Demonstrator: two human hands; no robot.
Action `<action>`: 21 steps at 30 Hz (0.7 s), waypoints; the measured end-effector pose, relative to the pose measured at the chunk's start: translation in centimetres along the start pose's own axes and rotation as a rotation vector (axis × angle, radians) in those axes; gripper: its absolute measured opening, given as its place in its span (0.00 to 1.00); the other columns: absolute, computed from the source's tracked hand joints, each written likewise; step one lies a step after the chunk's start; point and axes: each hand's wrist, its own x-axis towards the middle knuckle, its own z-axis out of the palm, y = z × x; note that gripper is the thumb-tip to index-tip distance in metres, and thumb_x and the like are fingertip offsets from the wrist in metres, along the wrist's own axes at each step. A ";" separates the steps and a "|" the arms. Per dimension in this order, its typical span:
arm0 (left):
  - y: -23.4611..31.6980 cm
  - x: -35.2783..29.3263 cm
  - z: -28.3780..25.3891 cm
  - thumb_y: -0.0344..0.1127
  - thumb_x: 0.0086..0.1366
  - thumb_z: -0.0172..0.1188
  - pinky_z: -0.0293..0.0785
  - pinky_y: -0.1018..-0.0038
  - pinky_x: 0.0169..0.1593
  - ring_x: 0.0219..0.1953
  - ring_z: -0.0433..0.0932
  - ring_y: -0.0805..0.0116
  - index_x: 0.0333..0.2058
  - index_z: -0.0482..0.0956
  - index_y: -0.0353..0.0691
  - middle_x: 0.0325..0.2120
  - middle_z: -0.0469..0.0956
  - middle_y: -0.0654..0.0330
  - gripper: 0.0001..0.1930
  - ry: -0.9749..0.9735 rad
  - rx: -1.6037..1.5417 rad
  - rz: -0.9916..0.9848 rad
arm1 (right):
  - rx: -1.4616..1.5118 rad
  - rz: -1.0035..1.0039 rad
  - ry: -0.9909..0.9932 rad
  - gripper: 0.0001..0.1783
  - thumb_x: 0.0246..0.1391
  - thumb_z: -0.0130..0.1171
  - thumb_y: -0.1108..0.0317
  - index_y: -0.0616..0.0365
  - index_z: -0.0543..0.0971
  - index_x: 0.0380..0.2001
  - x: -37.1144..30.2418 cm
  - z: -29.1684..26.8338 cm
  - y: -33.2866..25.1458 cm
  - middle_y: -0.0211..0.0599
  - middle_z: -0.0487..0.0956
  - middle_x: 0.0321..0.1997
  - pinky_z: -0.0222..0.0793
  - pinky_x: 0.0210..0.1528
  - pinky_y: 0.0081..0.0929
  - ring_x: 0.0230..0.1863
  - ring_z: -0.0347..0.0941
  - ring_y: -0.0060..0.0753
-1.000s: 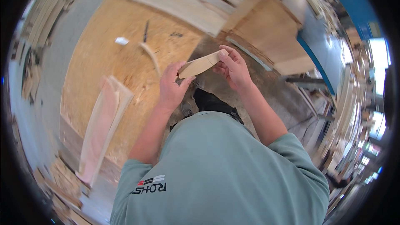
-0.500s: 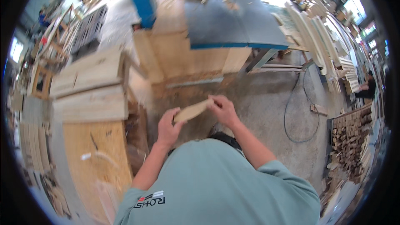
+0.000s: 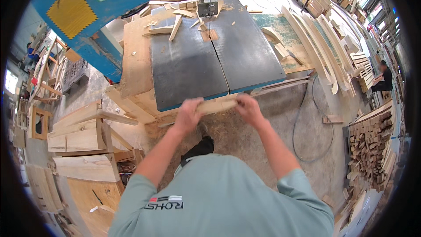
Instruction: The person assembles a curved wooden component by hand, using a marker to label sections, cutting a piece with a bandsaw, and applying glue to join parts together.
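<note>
A short pale piece of wood [image 3: 217,105] is held crosswise between my two hands, just off the near edge of a dark metal saw table [image 3: 188,72]. My left hand [image 3: 189,113] is closed on its left end and my right hand [image 3: 248,109] grips the right end. Both hands are a little blurred. At the table's far part, a thin bandsaw blade [image 3: 210,24] runs down past a dark blade guide [image 3: 208,9] to a wooden insert [image 3: 209,35]. A slot leads from there to the near edge.
The blue bandsaw frame [image 3: 94,50] rises at the left. Curved offcuts [image 3: 175,27] lie across the table's far left. Stacked boards [image 3: 83,136] stand at my left, and a cable [image 3: 294,138] loops over the floor at right. A person [image 3: 384,79] sits far right beside piled wood blocks [image 3: 372,136].
I have come forward to the saw table, and the blade is now in view. The piece of wood, tilted before, now lies nearly level between my outstretched hands.
</note>
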 end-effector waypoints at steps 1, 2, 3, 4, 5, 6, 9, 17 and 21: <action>-1.6 3.2 0.2 0.33 0.54 0.72 0.74 0.59 0.55 0.49 0.77 0.46 0.50 0.79 0.35 0.46 0.81 0.48 0.24 -0.002 0.016 0.035 | -0.037 -0.029 0.031 0.15 0.48 0.70 0.72 0.61 0.84 0.41 3.0 -0.5 0.3 0.44 0.83 0.39 0.76 0.45 0.35 0.39 0.80 0.44; -3.2 5.9 0.4 0.33 0.53 0.72 0.74 0.59 0.55 0.50 0.77 0.47 0.50 0.79 0.35 0.46 0.81 0.49 0.24 -0.007 0.036 0.062 | -0.069 -0.056 0.055 0.15 0.49 0.70 0.70 0.61 0.84 0.41 5.8 -0.6 0.8 0.45 0.83 0.38 0.76 0.46 0.37 0.41 0.80 0.46; -4.4 8.7 0.5 0.33 0.54 0.72 0.74 0.60 0.55 0.49 0.77 0.47 0.50 0.79 0.35 0.45 0.82 0.48 0.24 -0.020 0.034 0.044 | -0.088 -0.050 0.064 0.15 0.49 0.71 0.71 0.61 0.84 0.41 8.3 -0.7 1.8 0.44 0.82 0.38 0.76 0.45 0.33 0.40 0.80 0.40; -5.6 11.0 0.7 0.32 0.54 0.71 0.74 0.60 0.55 0.49 0.77 0.47 0.50 0.79 0.34 0.45 0.82 0.48 0.24 -0.035 0.035 0.023 | -0.103 -0.044 0.071 0.15 0.49 0.71 0.71 0.61 0.84 0.42 10.4 -0.3 3.2 0.43 0.82 0.37 0.76 0.44 0.30 0.39 0.80 0.35; -6.9 12.9 0.5 0.32 0.54 0.71 0.74 0.61 0.55 0.49 0.77 0.47 0.51 0.79 0.34 0.45 0.82 0.48 0.24 -0.046 0.053 0.032 | -0.057 0.004 0.065 0.16 0.49 0.72 0.71 0.61 0.84 0.42 12.5 0.2 4.1 0.42 0.82 0.37 0.76 0.44 0.30 0.39 0.80 0.35; -8.2 15.0 0.8 0.32 0.54 0.72 0.74 0.61 0.55 0.49 0.78 0.48 0.51 0.79 0.34 0.45 0.82 0.49 0.24 -0.063 0.069 0.042 | -0.010 0.058 0.061 0.16 0.49 0.72 0.70 0.60 0.84 0.43 14.7 0.6 4.8 0.41 0.82 0.38 0.76 0.45 0.30 0.40 0.81 0.34; -11.5 18.5 1.3 0.33 0.53 0.73 0.74 0.61 0.55 0.48 0.78 0.49 0.51 0.78 0.36 0.43 0.82 0.50 0.26 -0.074 0.068 0.011 | 0.055 0.135 0.044 0.16 0.50 0.72 0.68 0.59 0.84 0.42 18.7 1.4 6.6 0.43 0.83 0.40 0.76 0.48 0.32 0.42 0.80 0.38; -16.1 24.3 1.7 0.31 0.50 0.74 0.74 0.60 0.54 0.48 0.78 0.49 0.49 0.80 0.37 0.42 0.82 0.50 0.25 -0.043 0.060 -0.138 | 0.004 0.048 -0.010 0.15 0.49 0.72 0.66 0.59 0.85 0.41 27.3 1.9 8.9 0.41 0.82 0.37 0.75 0.47 0.33 0.41 0.79 0.40; -16.0 27.5 1.7 0.30 0.50 0.74 0.74 0.61 0.54 0.47 0.78 0.49 0.48 0.81 0.36 0.42 0.82 0.49 0.25 -0.030 0.041 -0.233 | 0.078 0.072 -0.078 0.15 0.50 0.72 0.67 0.60 0.85 0.41 31.3 1.5 10.5 0.41 0.82 0.36 0.75 0.46 0.33 0.40 0.79 0.39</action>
